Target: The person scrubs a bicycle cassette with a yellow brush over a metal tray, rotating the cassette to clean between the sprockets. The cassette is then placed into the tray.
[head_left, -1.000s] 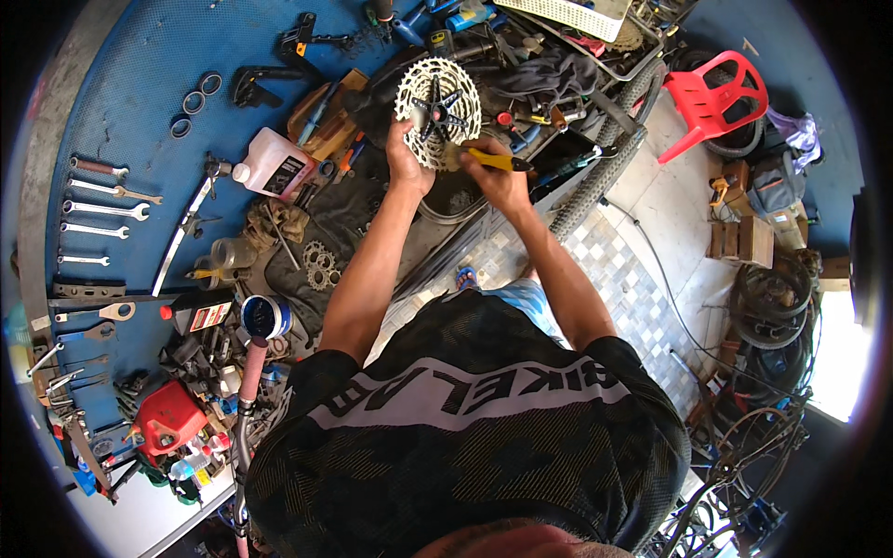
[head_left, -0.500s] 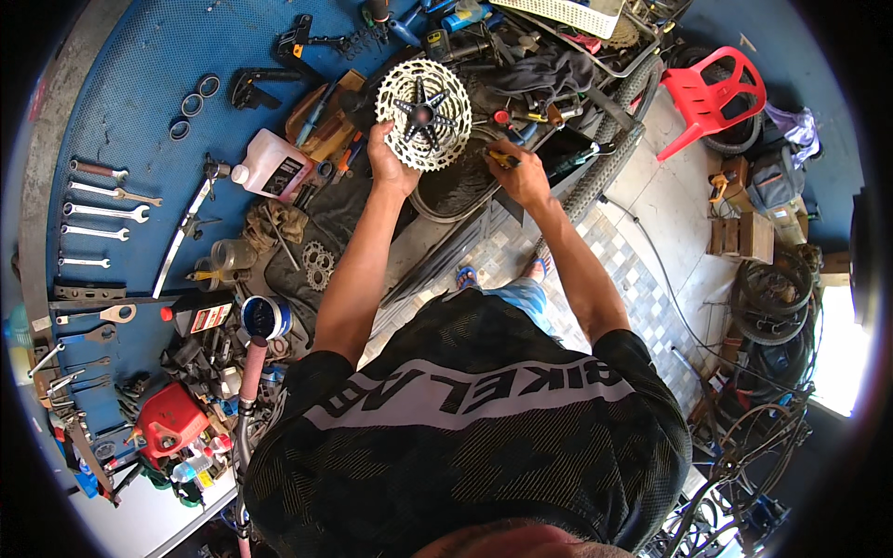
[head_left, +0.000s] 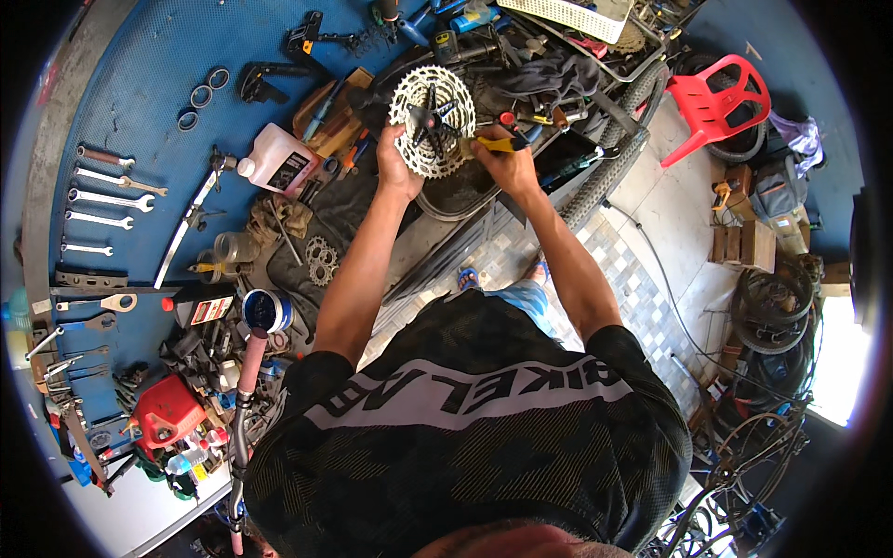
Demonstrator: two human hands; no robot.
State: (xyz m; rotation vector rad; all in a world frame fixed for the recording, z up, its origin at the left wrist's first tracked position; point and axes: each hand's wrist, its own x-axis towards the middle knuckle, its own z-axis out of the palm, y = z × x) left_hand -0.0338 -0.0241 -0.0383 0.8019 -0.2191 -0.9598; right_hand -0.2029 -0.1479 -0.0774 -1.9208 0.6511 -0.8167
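Your right grip (head_left: 512, 170), pinching the yellow tool (head_left: 503, 145), had moved from over the basin (head_left: 452, 199) to the sprocket cassette (head_left: 433, 121) your left grip (head_left: 397, 168) pinched, bringing tool and cassette together.

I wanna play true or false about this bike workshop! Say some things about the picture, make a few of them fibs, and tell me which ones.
1. The left grip holds a silver gear cluster. True.
2. The right grip is holding nothing. False: the right grip holds a yellow tool.
3. The plastic chair is green. False: the chair is red.
4. Several wrenches lie in a row on the blue surface. True.
5. The pale basket is at the bottom of the picture. False: the basket is at the top.
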